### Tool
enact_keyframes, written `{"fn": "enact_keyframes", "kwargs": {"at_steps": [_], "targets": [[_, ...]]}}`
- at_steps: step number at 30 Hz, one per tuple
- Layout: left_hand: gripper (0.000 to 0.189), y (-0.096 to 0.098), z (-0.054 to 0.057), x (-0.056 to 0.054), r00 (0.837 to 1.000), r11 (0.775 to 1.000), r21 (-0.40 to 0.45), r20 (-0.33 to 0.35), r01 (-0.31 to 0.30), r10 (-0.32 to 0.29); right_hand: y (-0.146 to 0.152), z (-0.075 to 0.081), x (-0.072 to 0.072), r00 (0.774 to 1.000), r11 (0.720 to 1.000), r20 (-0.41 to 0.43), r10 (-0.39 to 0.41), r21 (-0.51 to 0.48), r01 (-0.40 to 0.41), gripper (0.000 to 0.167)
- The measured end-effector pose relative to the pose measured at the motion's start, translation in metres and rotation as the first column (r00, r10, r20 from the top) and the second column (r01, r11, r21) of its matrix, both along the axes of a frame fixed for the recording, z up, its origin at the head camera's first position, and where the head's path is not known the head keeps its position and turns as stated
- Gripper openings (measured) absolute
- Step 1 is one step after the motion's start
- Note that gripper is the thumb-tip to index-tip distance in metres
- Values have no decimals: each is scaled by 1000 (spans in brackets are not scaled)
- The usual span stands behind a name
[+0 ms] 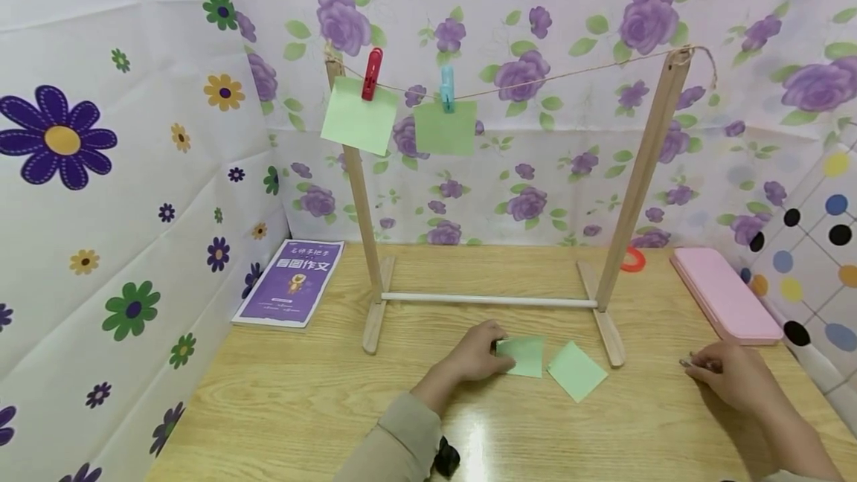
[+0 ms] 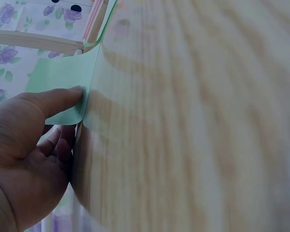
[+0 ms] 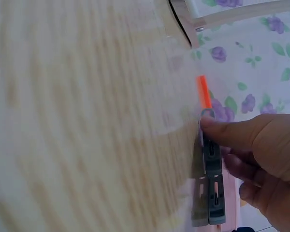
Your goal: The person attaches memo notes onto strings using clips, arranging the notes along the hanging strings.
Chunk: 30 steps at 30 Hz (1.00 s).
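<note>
My left hand (image 1: 477,352) pinches the left edge of a light green paper note (image 1: 529,355) low over the table. In the left wrist view the thumb presses on the note's face (image 2: 63,72) and the other fingers curl behind it. Just right of it lies another green note (image 1: 577,371), turned cornerwise. Farther right, my right hand (image 1: 733,378) holds a grey clothespin (image 3: 212,150) at the tabletop, its thumb on one end and fingers curled at the side. The clothespin is mostly covered by the hand in the head view.
Behind the hands stands a wooden frame (image 1: 640,192) with a twine line (image 1: 549,80). A red clothespin (image 1: 372,74) and a blue clothespin (image 1: 447,88) each hold a green note on it. A purple book (image 1: 289,283), pink case (image 1: 726,294) and orange-red ring (image 1: 633,259) lie around it.
</note>
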State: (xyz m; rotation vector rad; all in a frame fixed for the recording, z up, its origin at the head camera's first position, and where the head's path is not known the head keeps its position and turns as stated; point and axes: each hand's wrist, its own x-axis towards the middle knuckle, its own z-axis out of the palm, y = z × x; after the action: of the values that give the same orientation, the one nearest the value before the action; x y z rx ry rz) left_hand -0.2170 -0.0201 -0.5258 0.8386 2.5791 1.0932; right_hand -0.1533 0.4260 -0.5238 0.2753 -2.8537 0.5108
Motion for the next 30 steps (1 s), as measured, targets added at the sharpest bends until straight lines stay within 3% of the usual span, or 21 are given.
{"fn": "enact_keyframes", "kwargs": {"at_steps": [6, 11, 15, 18, 24, 28, 30], "targets": [[7, 0, -4, 2, 998, 995, 86, 24, -53, 51, -10, 4, 3, 998, 983, 12, -67, -171, 68, 10], [9, -2, -5, -1, 993, 985, 138, 53, -108, 102, -18, 12, 2, 993, 927, 63, -105, -356, 120, 22], [11, -7, 0, -1, 981, 965, 196, 118, -175, 154, -22, 16, -1, 994, 895, 60, -93, -433, 110, 28], [11, -9, 5, -2, 963, 937, 251, 177, -244, 204, -25, 19, -3, 997, 872, 43, -57, -484, 70, 28], [16, -12, 18, -6, 935, 836, 438, 271, -330, 227, -35, 26, -8, 999, 821, -48, 17, -570, -41, 51], [17, -14, 28, -9, 927, 768, 529, 297, -360, 230, -42, 31, -11, 993, 721, -99, 70, -683, -119, 42], [18, -15, 32, -10, 922, 750, 545, 304, -374, 239, -45, 34, -13, 991, 681, -111, 80, -720, -135, 43]]}}
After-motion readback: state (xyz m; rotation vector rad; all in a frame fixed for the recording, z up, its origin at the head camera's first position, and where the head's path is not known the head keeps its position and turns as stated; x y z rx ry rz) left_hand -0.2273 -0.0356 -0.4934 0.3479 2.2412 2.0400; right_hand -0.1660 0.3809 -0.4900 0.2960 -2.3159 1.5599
